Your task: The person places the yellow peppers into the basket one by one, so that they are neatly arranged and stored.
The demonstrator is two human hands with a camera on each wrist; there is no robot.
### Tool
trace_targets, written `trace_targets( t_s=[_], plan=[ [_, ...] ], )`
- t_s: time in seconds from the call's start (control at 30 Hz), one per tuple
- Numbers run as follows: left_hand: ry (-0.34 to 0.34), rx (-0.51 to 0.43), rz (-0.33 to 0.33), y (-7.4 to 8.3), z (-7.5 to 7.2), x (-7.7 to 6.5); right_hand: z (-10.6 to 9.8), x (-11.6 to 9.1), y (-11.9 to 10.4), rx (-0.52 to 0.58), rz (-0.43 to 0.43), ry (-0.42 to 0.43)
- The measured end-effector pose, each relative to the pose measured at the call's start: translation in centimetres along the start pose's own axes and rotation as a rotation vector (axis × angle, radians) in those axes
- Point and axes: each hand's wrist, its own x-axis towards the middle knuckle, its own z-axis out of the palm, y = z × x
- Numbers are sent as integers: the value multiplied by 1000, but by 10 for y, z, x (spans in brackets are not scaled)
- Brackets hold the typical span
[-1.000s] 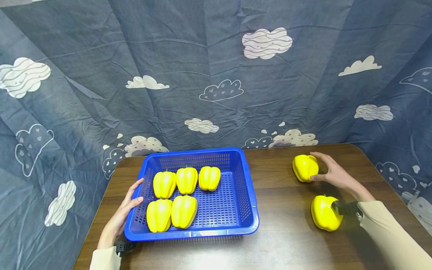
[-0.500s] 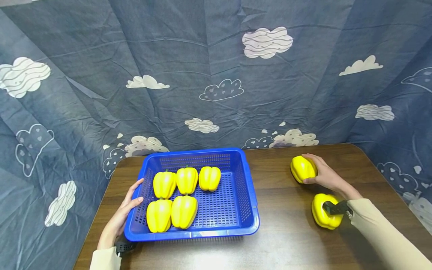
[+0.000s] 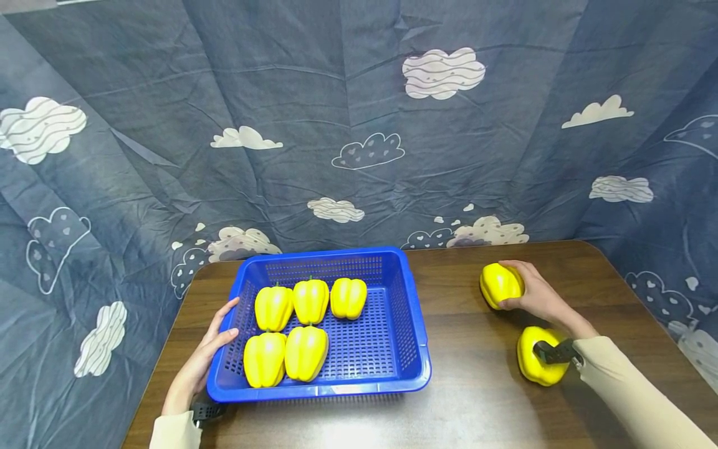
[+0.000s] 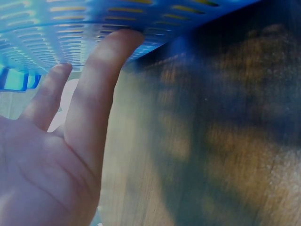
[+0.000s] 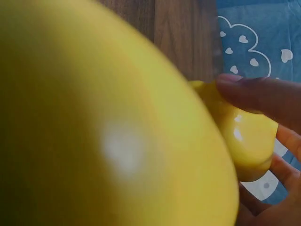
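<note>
On the table's right side, my right hand (image 3: 538, 296) grips a yellow bell pepper (image 3: 496, 284), with the thumb on the near side and fingers over its far side. In the right wrist view, the thumb lies across the held bell pepper (image 5: 249, 146), and a nearer bell pepper (image 5: 122, 141) fills the left. That second bell pepper (image 3: 535, 365) sits on the table under my right wrist. My left hand (image 3: 202, 355) rests with extended fingers against the left side of a blue plastic basket (image 3: 417, 337). The left wrist view shows fingers (image 4: 94, 89) touching its slotted wall.
Several yellow bell peppers (image 3: 305, 352) lie in the basket's left and middle part. Brown wooden table (image 3: 454, 349) surface lies between the basket and the right-hand peppers. A dark blue cloud-print curtain (image 3: 370, 187) hangs behind the table.
My right hand has moved left onto the far bell pepper and closed round it, shifting it slightly left. The left hand and basket have stayed put.
</note>
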Motion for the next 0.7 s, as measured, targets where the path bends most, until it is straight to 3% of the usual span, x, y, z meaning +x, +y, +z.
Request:
trace_targets(
  t_s=[0.47, 0.7],
  plan=[
    [-3, 1, 9, -1, 0, 0, -4, -3, -17, 10, -18, 81],
    [-4, -2, 5, 0, 0, 0, -8, -3, -29, 13, -76, 120]
  ],
)
